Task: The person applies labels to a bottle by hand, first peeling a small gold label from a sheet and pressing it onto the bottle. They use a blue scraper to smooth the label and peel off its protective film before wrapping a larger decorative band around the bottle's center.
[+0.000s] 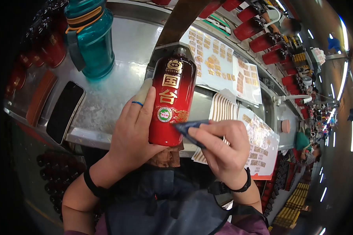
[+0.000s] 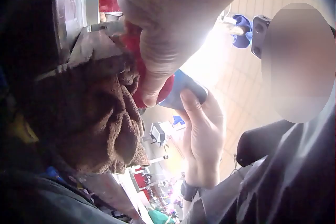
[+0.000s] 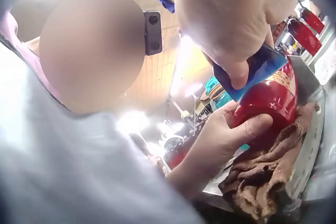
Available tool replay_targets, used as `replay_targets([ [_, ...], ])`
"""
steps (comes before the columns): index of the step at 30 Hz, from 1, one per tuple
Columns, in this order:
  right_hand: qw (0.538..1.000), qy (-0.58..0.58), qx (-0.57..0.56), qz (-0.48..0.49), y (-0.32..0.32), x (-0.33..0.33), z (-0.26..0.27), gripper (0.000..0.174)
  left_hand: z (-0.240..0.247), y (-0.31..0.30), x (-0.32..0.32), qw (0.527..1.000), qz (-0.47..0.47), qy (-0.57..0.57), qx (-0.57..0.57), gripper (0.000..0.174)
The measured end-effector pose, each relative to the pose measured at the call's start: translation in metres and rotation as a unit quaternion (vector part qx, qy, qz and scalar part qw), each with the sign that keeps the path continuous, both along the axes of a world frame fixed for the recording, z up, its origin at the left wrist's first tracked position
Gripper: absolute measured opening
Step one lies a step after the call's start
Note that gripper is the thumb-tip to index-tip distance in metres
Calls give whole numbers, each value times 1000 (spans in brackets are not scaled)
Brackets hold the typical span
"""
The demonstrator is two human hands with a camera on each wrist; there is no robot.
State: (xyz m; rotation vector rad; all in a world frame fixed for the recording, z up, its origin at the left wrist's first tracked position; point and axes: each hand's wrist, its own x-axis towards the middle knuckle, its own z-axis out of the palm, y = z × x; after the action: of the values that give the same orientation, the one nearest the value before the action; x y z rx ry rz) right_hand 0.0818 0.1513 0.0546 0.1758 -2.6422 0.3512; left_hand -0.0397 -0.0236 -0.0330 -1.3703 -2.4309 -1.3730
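A glossy bottle (image 1: 161, 131), dark at the neck and red below, lies tilted with its neck away from me. Gold characters and a round green-and-white sticker (image 1: 164, 114) mark its front, with a gold pattern beside the sticker. My left hand (image 1: 129, 125) grips the bottle from the left, its thumb across the base in the right wrist view. A flat blue scraper (image 1: 184, 128) is pinched between the thumb and fingers of my right hand (image 1: 225, 149). Its edge meets the bottle's lower front by the gold pattern. Under the bottle lies a brown cloth (image 3: 270, 179).
A teal water jug (image 1: 92, 58) and a black phone (image 1: 65, 111) are on the metal bench at left. Sheets of gold stickers (image 1: 215, 58) and a striped sheet (image 1: 222, 107) lie at right. Beyond them runs a row of red bottles (image 1: 249, 29).
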Motion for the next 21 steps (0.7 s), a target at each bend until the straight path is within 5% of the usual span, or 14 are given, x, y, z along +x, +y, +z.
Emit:
replay_targets([
  [9, 994, -81, -59, 38, -6, 10, 5, 43, -4, 0, -1, 1000, 5, 4, 13, 114],
  [11, 998, -59, -12, -36, -6, 9, 11, 42, -6, 1, 1, 1000, 11, 9, 23, 116],
  [13, 998, -53, 8, -43, -5, 11, -1, 42, -5, -1, 3, 992, 6, -126, -11, 118],
  [17, 992, -59, -68, 90, -7, 20, -7, 43, -19, -1, -3, 997, -2, -73, 41, 117],
  [21, 984, -92, -153, 0, 9, 32, -4, 38, 11, -10, -7, 999, -1, -32, -24, 111],
])
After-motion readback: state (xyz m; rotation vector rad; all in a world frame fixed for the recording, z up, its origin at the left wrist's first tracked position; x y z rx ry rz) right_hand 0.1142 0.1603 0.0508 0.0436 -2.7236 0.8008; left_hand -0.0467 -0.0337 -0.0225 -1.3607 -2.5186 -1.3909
